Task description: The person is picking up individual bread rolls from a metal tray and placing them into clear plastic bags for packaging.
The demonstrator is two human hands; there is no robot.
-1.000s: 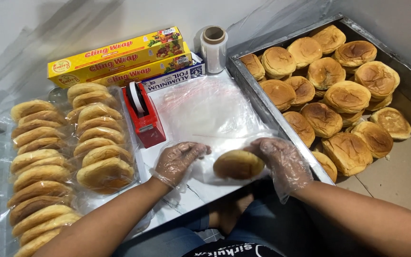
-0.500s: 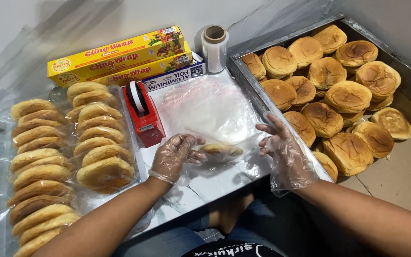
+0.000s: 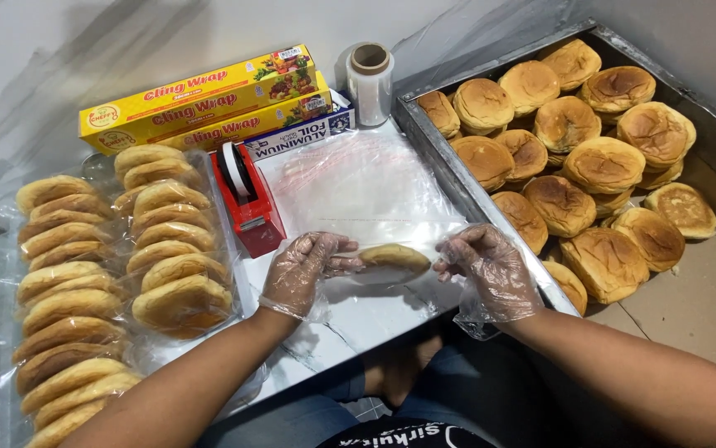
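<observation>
Both my hands wear thin clear plastic gloves. My left hand (image 3: 304,270) pinches the left end of a golden bun (image 3: 393,258) that sits edge-on inside a clear plastic bag (image 3: 358,187) lying on the metal table. My right hand (image 3: 491,270) grips the bag's edge at the bun's right side. The bag stretches flat away from me toward the boxes.
A metal tray (image 3: 449,166) of several loose buns stands at right. Two rows of bagged buns (image 3: 171,241) lie at left. A red tape dispenser (image 3: 246,195), yellow wrap boxes (image 3: 200,95), a foil box (image 3: 300,137) and a film roll (image 3: 370,83) sit behind.
The bun, lying flat between my hands a second ago, has been turned on edge and slid into the bag. My right hand has shifted from the bun to the bag's edge.
</observation>
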